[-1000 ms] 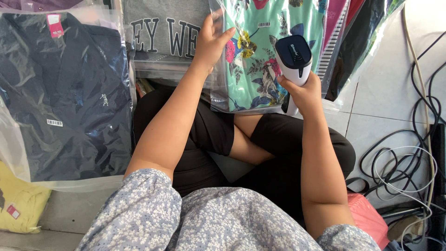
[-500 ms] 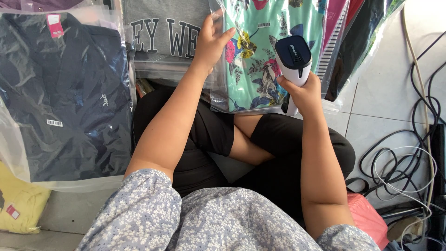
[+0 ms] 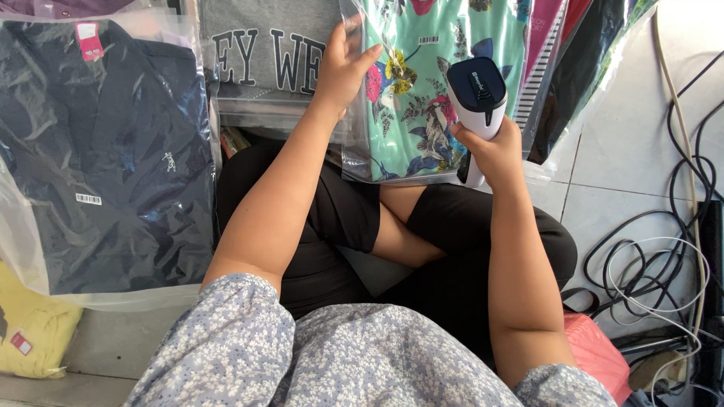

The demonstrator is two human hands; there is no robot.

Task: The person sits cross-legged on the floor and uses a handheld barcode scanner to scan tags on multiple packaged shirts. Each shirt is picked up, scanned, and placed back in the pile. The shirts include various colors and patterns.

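A dark navy shirt in a clear plastic bag lies at the left, with a pink tag near its top edge and a small white label lower down. Below it sits a yellow bagged garment, and above the middle a grey lettered sweatshirt in its own bag. At the right, a tangle of black and white cables spreads over the pale floor tiles, beside a pink cushion.

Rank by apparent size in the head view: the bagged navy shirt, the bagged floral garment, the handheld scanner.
1. Bagged navy shirt, largest.
2. Bagged floral garment, partly cut off by the frame and hidden behind the scanner.
3. Handheld scanner, smallest, though nearer the camera.
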